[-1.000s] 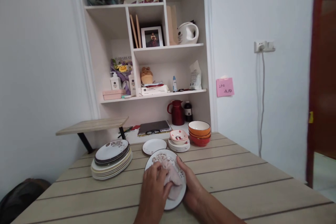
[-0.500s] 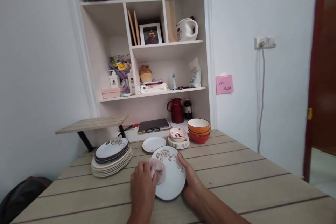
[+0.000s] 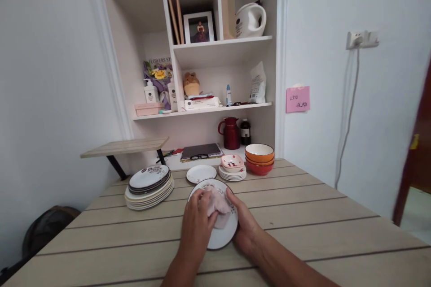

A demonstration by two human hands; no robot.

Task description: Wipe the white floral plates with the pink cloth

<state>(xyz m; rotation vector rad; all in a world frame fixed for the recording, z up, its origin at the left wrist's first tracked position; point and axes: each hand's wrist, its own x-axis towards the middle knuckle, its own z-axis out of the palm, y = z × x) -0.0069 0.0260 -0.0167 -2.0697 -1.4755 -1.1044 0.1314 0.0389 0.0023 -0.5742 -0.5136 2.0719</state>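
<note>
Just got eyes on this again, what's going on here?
A person's bare left hand holds a crumpled pale-pink cloth against a round, dark-rimmed white plate with a brown floral pattern. The right hand grips that plate's right edge. On the slatted, wood-look table, a stack of round white plates stands to the left. Behind the held plate is another dark-rimmed round white plate; a stack of orange and red round bowls is farther right.

Planked table (image 3: 303, 215) under stacked plates (image 3: 149, 187), bowls (image 3: 259, 161)

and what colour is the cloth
The cloth is pale pink, best seen in the head view.
</note>
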